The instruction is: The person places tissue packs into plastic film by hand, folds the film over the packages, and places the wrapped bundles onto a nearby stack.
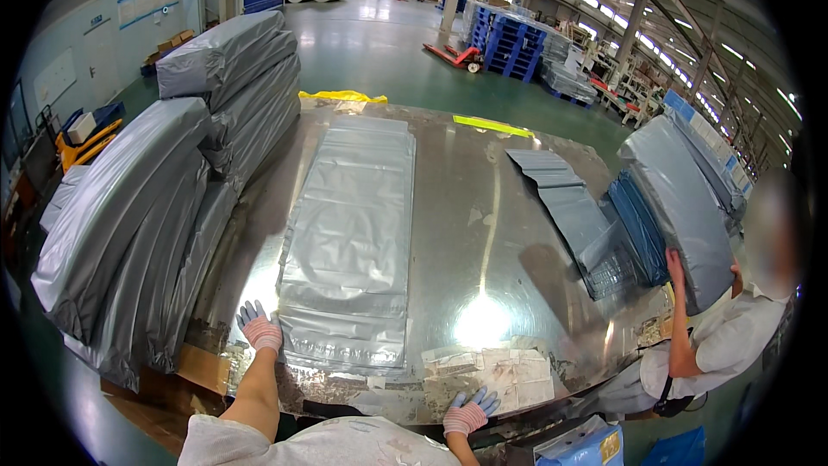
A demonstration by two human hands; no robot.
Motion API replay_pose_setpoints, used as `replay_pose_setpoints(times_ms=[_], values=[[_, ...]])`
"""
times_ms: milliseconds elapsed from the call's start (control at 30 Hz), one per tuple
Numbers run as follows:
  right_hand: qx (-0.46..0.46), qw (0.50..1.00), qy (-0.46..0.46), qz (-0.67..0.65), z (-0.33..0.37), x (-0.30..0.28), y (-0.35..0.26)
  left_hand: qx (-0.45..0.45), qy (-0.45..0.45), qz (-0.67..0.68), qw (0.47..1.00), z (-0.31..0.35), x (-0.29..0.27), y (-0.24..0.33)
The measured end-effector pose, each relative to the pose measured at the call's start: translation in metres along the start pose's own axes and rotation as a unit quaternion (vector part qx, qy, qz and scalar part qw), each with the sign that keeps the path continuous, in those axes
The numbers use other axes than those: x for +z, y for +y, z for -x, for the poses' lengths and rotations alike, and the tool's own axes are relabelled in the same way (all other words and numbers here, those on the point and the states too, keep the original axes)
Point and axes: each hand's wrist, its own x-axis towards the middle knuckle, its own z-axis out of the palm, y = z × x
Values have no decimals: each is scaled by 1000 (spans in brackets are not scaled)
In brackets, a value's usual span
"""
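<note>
A flat stack of grey plastic bags [349, 233] lies lengthwise on the metal tabletop in front of me. My left hand [260, 329], in a striped glove with grey fingers, is open with its fingers spread beside the near left corner of that stack; whether it touches the edge I cannot tell. My right hand [470, 412], gloved the same way, rests open at the table's near edge, fingers over a worn pale paper sheet [509, 375]. Neither hand holds anything.
Large grey wrapped bundles [129, 216] are piled high along the left side. At right, a co-worker [733, 336] holds a big grey bundle [677, 207] beside smaller bag stacks [569, 207]. Yellow film [341, 97] lies at the far edge. Blue pallets [511, 47] stand beyond.
</note>
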Motion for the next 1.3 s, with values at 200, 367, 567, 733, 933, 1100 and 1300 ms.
replay_pose_setpoints(times_ms=[200,367,567,733,933,1100,1300], values=[[-4,1000,5,8,-1,3,2,5,10,-7,1000,0,4,-1],[-6,1000,6,7,0,3,1,7,17,-12,1000,-2,11,-3],[-13,1000,17,10,-1,7,4,7,20,-6,1000,-2,11,-2],[-10,1000,6,10,0,3,2,7,18,-7,1000,0,6,-1],[-11,1000,7,9,0,3,3,4,17,-4,1000,0,6,-1],[-15,1000,17,12,0,3,2,5,14,-9,1000,-2,7,-2],[-9,1000,13,14,0,2,1,9,18,-14,1000,-2,11,-3]])
